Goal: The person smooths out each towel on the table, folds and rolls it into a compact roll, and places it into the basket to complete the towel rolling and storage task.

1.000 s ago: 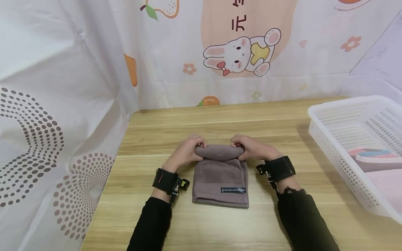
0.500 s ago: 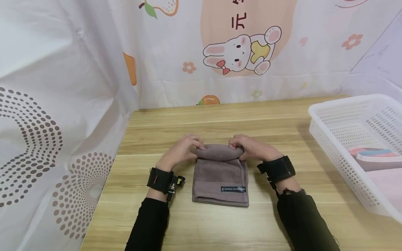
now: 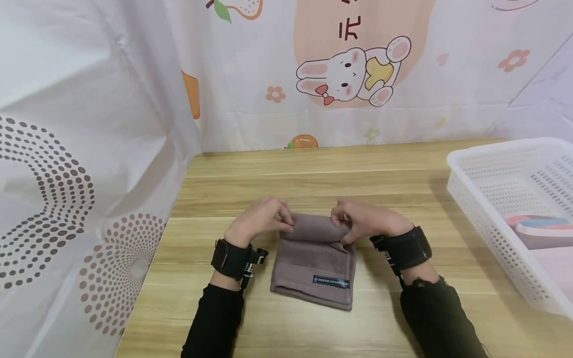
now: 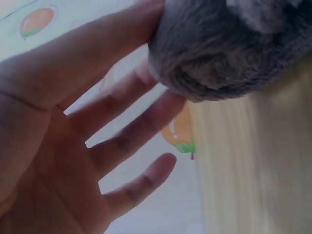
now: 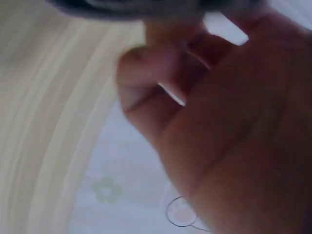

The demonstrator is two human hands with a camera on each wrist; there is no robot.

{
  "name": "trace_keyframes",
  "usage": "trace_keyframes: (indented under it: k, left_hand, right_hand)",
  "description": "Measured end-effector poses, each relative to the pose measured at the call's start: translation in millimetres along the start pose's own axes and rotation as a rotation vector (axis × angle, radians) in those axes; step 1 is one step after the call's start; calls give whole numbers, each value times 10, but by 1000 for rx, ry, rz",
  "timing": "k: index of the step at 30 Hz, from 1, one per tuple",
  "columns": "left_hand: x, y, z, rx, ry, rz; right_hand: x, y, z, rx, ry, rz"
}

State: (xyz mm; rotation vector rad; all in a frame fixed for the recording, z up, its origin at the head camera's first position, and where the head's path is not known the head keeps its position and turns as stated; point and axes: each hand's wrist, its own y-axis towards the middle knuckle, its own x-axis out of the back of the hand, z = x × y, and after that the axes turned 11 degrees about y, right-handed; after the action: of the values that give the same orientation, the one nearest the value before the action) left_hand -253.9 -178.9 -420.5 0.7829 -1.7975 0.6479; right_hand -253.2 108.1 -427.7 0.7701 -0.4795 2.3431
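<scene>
A grey-brown towel lies folded on the table, with a dark label near its front edge. Its far end is turned over into a thick roll. At the left end of that roll, my left hand pinches the cloth. In the left wrist view, the thumb and forefinger meet the fuzzy roll end while the little finger stands free. My right hand grips the roll's right end between thumb and curled fingers. The right wrist view is blurred, showing only a dark strip of towel above the hand.
A white perforated basket stands at the right of the wooden table, holding pink cloth and a striped pink-and-blue item. Patterned plastic sheeting hangs behind the table and along its left side.
The left fingers loosened on the roll, then closed at its end again. The roll and both hands have come slightly nearer the person, and the towel's front edge now slants, lower at the right.
</scene>
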Motion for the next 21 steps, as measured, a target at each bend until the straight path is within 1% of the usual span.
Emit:
trace_keyframes:
  k: [2, 4, 6, 7, 10, 13, 16, 18, 21]
  left_hand:
    - [-13, 14, 12, 13, -43, 19]
    - [-30, 31, 26, 24, -76, 38]
    - [-43, 47, 34, 43, -99, 55]
    - [-48, 54, 33, 52, -110, 63]
    - [-62, 72, 24, 77, -145, 95]
    - [-80, 81, 22, 89, -144, 147]
    - [-94, 78, 27, 95, -126, 177]
    - [-99, 77, 30, 92, -100, 175]
    - [-103, 68, 22, 77, -31, 158]
  right_hand:
    - [23, -24, -3, 30, 68, 33]
    - [45, -40, -14, 31, 123, 52]
    - [55, -42, -24, -3, 154, 50]
    - [54, -38, -28, -34, 160, 45]
    - [36, -18, -36, -130, 139, 50]
    - [2, 24, -38, -183, 113, 105]
    - [-26, 54, -34, -193, 97, 138]
    - [-37, 62, -20, -199, 97, 142]
    - [-47, 65, 11, -203, 80, 138]
